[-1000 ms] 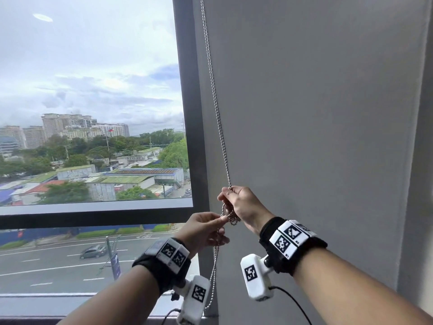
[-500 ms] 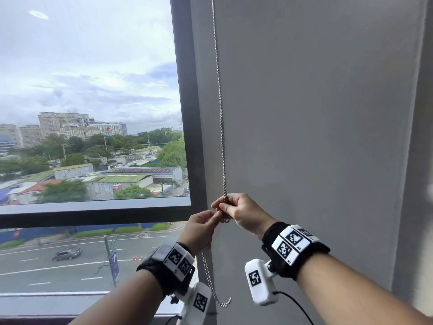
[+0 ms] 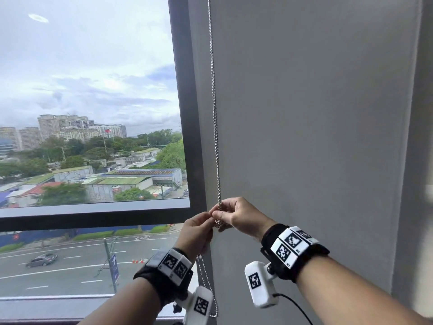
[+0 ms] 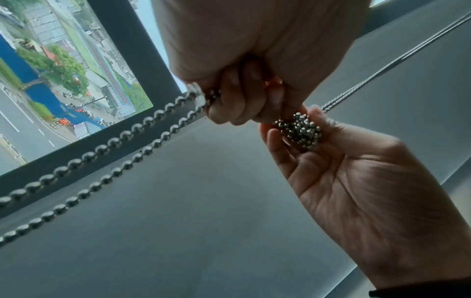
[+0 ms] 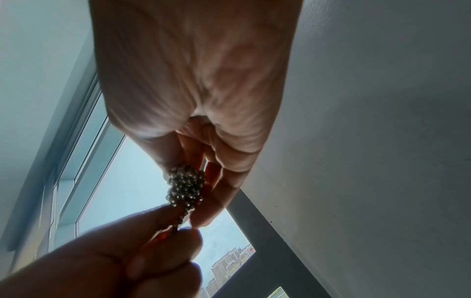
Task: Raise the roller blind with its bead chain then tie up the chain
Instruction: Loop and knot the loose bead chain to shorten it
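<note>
Since a second ago the two hands have drawn closer together, and the slack loop of the bead chain (image 3: 215, 118) that hung low beneath them now dangles shorter, just above the lower edge of the head view.

The chain is a double strand of small, shiny metal balls, running as a taut line down the middle of the frame, along the edge of the smooth matte grey wall (image 3: 316, 137). At centre frame it gathers into a knobbly, glittering knot (image 4: 300, 131). The right hand (image 3: 241, 216) pinches the chain at this knot between thumb and curled fingers. The left hand (image 3: 196, 233) is curled tight around the two strands just below it, which trail off toward the lower left of the left wrist view.

The dark, flat window frame (image 3: 185, 113) stands just left of the chain.
</note>
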